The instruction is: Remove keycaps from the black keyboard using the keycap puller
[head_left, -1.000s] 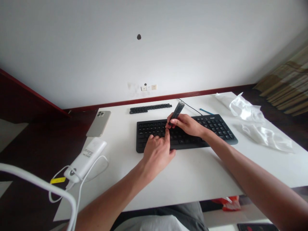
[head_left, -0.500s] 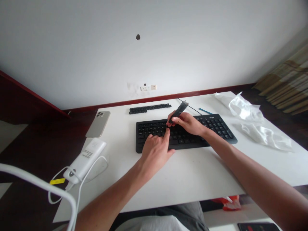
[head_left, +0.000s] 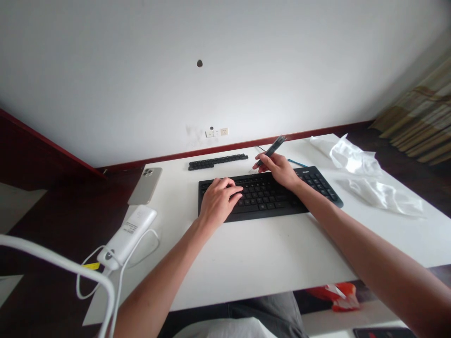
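A black keyboard (head_left: 268, 206) lies across the middle of the white table. My left hand (head_left: 218, 199) rests over its left end, holding nothing that I can see; the thumb and forefinger point right, a little apart. My right hand (head_left: 280, 169) is closed around a slim dark brush-like tool (head_left: 273, 149), tilted with its upper end to the right. Pale material, perhaps bristles, shows at the tool's lower end, just past the keyboard's back edge. The exact kind of tool is hard to make out. Part of the keyboard is hidden under both hands.
Behind the keyboard are black rows of what look like keycaps (head_left: 218, 162) and a thin blue stick (head_left: 298, 163). Clear plastic bags (head_left: 355, 155) lie at the right. To the left are a phone (head_left: 145, 187) and a white power strip (head_left: 128, 234) with cables.
My right hand has lifted the tool from the keys toward the keyboard's back edge. My left hand has shifted left, and its forefinger no longer presses beside the tool.
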`<action>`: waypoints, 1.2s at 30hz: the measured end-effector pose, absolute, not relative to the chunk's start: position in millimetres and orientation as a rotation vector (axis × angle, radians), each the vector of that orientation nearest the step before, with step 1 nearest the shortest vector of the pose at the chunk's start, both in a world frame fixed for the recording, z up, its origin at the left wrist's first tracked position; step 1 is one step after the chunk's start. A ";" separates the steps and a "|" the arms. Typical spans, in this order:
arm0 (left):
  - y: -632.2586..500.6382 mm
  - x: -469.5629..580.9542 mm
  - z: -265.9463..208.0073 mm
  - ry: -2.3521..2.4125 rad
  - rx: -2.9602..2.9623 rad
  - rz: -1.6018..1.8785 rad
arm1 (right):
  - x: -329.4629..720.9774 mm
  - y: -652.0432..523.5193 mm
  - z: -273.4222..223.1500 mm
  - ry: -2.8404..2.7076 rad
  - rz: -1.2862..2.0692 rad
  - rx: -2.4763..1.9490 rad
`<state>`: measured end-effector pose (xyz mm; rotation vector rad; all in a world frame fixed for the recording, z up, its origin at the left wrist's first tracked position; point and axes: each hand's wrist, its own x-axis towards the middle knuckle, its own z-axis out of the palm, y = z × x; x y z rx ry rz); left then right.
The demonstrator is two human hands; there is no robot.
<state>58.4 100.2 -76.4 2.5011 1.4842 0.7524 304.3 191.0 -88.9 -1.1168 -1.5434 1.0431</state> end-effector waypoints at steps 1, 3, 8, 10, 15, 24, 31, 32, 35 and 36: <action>101.3 58.9 -77.0 1.480 2.502 0.751 | 304.1 190.9 -89.2 -1.550 1.043 -1.115; 102.9 60.2 -77.2 1.467 2.488 0.753 | 304.2 191.0 -89.2 -1.559 1.042 -1.116; 105.1 60.7 -77.0 1.388 2.407 0.757 | 304.1 190.3 -87.3 -1.590 1.025 -1.117; 108.7 57.2 -75.3 1.385 2.387 0.797 | 303.9 190.3 -86.5 -1.579 1.042 -1.110; 138.3 36.5 -64.4 1.533 2.427 0.794 | 305.1 192.9 -87.6 -1.458 1.137 -1.086; 194.8 19.5 -75.5 1.674 2.554 0.620 | 303.7 192.4 -85.9 -1.396 1.204 -1.093; 196.8 21.5 -82.3 1.651 2.570 0.632 | 304.2 192.4 -85.4 -1.390 1.204 -1.113; 197.2 21.1 -82.2 1.641 2.582 0.634 | 304.4 192.3 -85.3 -1.399 1.198 -1.117; 199.4 19.3 -82.4 1.644 2.620 0.642 | 304.6 191.8 -84.4 -1.416 1.182 -1.134; 200.3 18.5 -82.8 1.665 2.624 0.639 | 304.5 191.5 -84.0 -1.413 1.183 -1.139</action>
